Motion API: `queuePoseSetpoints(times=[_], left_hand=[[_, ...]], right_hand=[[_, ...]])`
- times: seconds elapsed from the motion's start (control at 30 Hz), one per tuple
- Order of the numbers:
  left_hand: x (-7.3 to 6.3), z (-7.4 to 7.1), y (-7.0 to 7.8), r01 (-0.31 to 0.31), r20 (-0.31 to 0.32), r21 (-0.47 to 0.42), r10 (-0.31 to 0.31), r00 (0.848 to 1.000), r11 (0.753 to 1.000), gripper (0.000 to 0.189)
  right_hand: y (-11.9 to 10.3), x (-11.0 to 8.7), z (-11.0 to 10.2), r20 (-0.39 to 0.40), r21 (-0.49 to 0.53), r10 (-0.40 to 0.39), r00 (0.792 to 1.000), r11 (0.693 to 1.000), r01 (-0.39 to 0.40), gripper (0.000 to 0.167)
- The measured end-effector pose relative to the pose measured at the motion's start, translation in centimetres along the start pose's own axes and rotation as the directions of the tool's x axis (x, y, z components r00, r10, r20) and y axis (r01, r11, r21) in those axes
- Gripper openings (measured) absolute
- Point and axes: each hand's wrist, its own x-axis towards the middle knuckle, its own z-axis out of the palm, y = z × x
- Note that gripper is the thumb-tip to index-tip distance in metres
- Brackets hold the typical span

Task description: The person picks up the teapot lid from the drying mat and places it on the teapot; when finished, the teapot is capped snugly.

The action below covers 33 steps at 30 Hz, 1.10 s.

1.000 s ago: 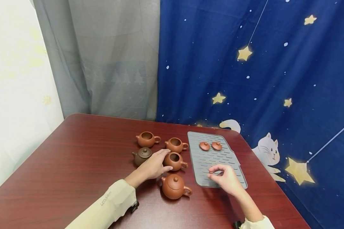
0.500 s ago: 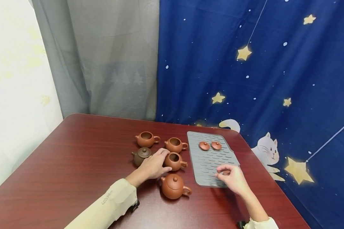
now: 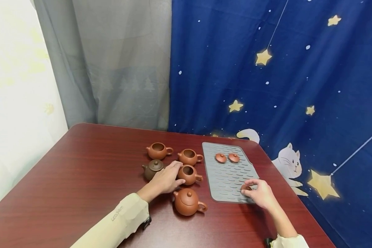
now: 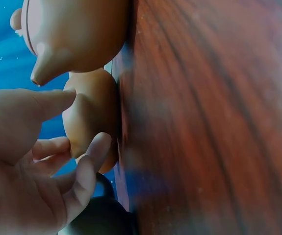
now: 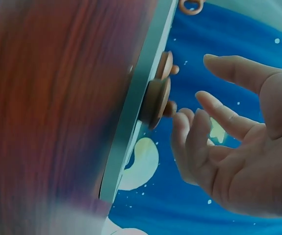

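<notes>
My left hand (image 3: 164,179) grips a small lidless reddish-brown teapot (image 3: 190,178) from its spout side, thumb on the near side and fingers on the far side. In the left wrist view the thumb touches the teapot's body (image 4: 89,105). My right hand (image 3: 260,193) hovers over the grey ridged mat (image 3: 226,179), thumb and forefinger apart. Between them, in the head view, shows a reddish-brown teapot lid (image 3: 245,188). From the right wrist, that lid (image 5: 155,100) sits on the mat with its knob just off the fingertips. Two more lids (image 3: 221,158) lie farther back on the mat.
A lidded reddish-brown teapot (image 3: 187,202) stands in front of the held one. Behind are two lidless teapots (image 3: 158,151), and a dark brown lidded teapot (image 3: 152,168) stands beside my left hand. Curtains (image 3: 217,86) hang beyond the table's back edge.
My right hand has moved to the right over the mat, bringing the front lid into view between thumb and forefinger. My left hand stays on the teapot.
</notes>
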Motion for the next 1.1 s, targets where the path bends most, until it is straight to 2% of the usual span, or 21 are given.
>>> queuePoseSetpoints(times=[0.3,0.57,0.8,1.1], left_hand=[[0.1,0.3,0.1,-0.026,-0.030,0.002,0.026,0.999,1.000,0.049],[0.2,0.3,0.3,0.037,-0.013,0.043,-0.037,0.999,0.998,0.048],[0.4,0.5,0.5,0.039,-0.004,0.035,-0.039,0.999,0.999,0.047],[0.3,0.5,0.4,0.053,0.003,0.039,-0.054,0.999,0.998,0.047]], right_hand=[[1.5,0.6,-0.4,0.012,-0.039,-0.010,1.000,0.999,0.010,0.021],[1.9,1.2,-0.5,0.016,-0.079,-0.018,1.000,0.997,0.019,0.016],[2.2,1.6,-0.4,0.035,-0.084,-0.002,0.999,0.996,0.004,0.010],[1.9,1.8,-0.3,0.022,-0.072,-0.029,0.999,0.997,0.031,0.008]])
